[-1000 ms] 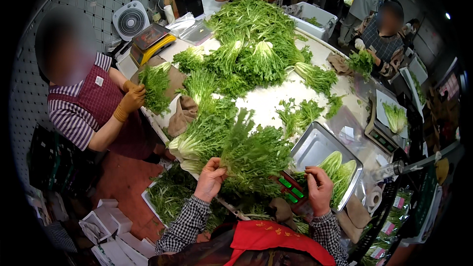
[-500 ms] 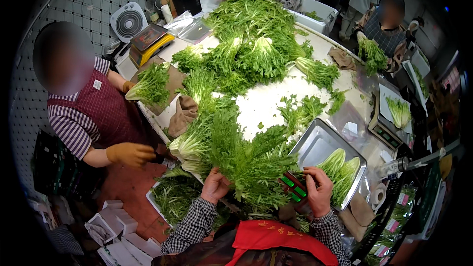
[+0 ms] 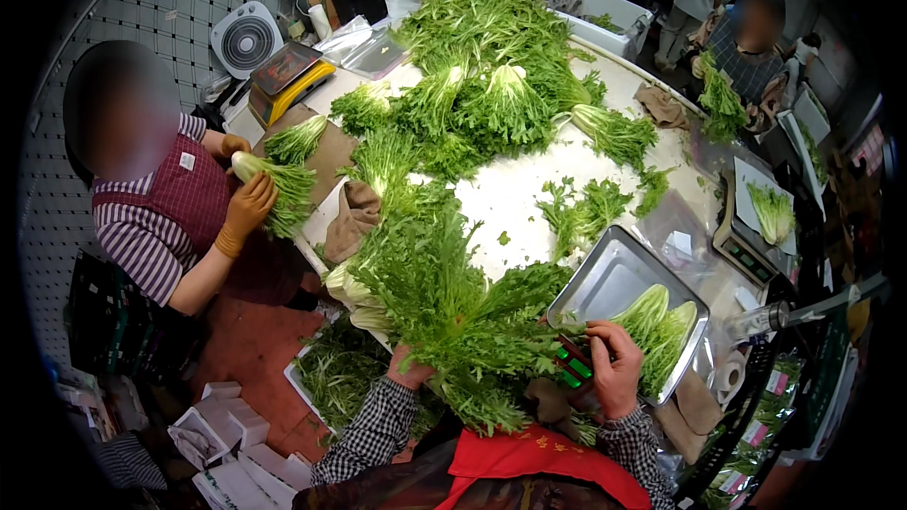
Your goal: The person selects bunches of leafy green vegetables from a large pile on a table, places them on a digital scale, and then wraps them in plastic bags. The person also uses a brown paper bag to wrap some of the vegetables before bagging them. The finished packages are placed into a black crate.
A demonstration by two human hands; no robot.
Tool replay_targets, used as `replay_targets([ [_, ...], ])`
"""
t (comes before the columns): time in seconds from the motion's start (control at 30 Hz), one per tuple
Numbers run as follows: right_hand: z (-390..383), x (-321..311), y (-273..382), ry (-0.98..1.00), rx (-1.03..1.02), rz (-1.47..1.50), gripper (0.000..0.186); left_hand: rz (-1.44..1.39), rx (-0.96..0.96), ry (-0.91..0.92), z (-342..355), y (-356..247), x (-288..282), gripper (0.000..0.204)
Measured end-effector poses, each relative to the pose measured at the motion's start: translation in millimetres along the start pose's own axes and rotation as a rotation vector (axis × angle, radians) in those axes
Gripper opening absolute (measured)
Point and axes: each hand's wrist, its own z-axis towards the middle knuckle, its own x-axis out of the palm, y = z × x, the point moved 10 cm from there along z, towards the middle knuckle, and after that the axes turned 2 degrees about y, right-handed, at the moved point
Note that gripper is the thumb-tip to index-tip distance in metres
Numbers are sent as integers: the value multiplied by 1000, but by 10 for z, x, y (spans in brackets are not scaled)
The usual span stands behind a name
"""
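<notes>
A big, spread-open head of curly endive is in front of me, its frilly leaves fanned outward. My left hand grips it from below at the left, its fingers partly hidden under the leaves. At the right edge of the head, my right hand is closed, thumb against fingers, on what looks like a small leaf tip. Just beside that hand, a scale's green-lit display shows under the leaves. A metal tray on the scale's right side holds pale-stemmed endive heads.
A heap of endive covers the far part of the white table. At left, a co-worker in orange gloves holds a head; other people work at the far side. A crate of leaves stands below left. A second scale is at right.
The endive head in my left hand has turned and its leaves hang lower toward me. My right hand has shifted slightly. The co-worker at left has brought both gloved hands onto a head.
</notes>
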Motion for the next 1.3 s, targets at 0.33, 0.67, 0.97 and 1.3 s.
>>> replay_targets([
  [0.33,56,-129,-38,-51,25,-12,9,688,249,-51,-87,-539,272,26],
  [0.67,149,-758,-108,-251,75,41,12,2478,306,-6,-411,-686,994,44],
  [0.97,202,-1140,-586,-367,144,24,13,2120,901,317,444,-808,2479,29],
  [1.3,224,-1291,-934,-362,281,-195,18,2008,1015,47,2643,-1113,2748,26],
])
